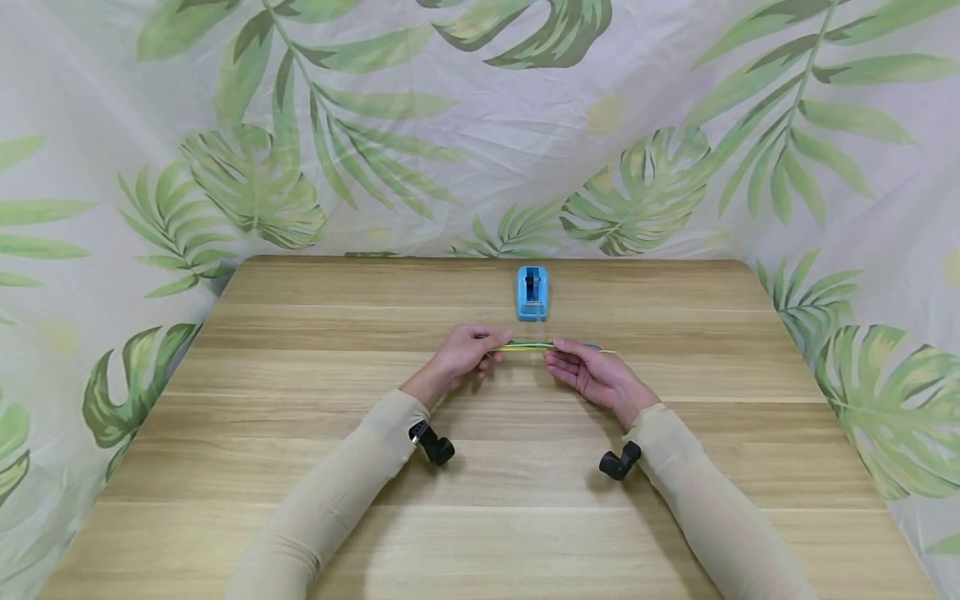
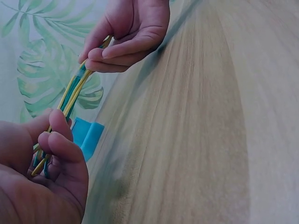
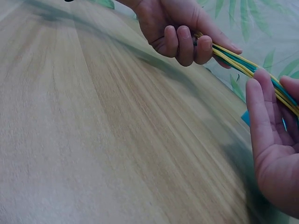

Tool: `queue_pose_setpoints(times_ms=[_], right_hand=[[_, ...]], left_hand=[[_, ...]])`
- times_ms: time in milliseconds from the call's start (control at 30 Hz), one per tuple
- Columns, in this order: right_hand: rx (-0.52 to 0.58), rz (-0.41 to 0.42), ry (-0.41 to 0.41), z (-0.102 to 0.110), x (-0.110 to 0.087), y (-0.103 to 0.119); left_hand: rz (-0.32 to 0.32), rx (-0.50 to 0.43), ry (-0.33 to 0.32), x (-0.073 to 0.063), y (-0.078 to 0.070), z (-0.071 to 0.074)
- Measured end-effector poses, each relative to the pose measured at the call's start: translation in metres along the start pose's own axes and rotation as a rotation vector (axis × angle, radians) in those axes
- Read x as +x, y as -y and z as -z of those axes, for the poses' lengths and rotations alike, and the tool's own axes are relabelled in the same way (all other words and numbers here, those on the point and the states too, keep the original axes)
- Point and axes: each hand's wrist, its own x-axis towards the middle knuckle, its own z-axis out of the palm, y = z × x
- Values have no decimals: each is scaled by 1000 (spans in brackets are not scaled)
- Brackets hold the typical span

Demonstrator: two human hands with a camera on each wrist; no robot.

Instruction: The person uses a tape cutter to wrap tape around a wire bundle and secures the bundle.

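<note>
A bundle of thin yellow and green wires [image 1: 528, 345] is held sideways above the table, stretched between both hands. My left hand [image 1: 467, 350] pinches its left part between thumb and fingers; the wire ends show past the palm in the left wrist view. Farther right, the right hand [image 1: 600, 375] pinches the bundle, and a few wire ends stick out beyond it. Beside the right fingertips, a glossy clear band [image 2: 80, 73], like tape, lies around the wires. Just behind the hands stands a blue tape dispenser [image 1: 532, 293].
The wooden table [image 1: 487, 533] has rounded back corners. A leaf-patterned cloth [image 1: 517, 150] hangs directly behind it and at both sides. Small black wrist cameras sit on the left sleeve [image 1: 345, 475] and the right sleeve [image 1: 705, 483].
</note>
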Motion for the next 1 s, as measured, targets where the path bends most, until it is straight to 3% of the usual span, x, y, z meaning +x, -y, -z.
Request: queue_pose_setpoints(times_ms=[700, 1000], right_hand=[[-37, -1, 12, 0, 2, -1], [49, -46, -92, -5, 3, 0]], left_hand=[[-93, 8, -52, 4, 5, 0], [-174, 36, -73, 5, 6, -1]])
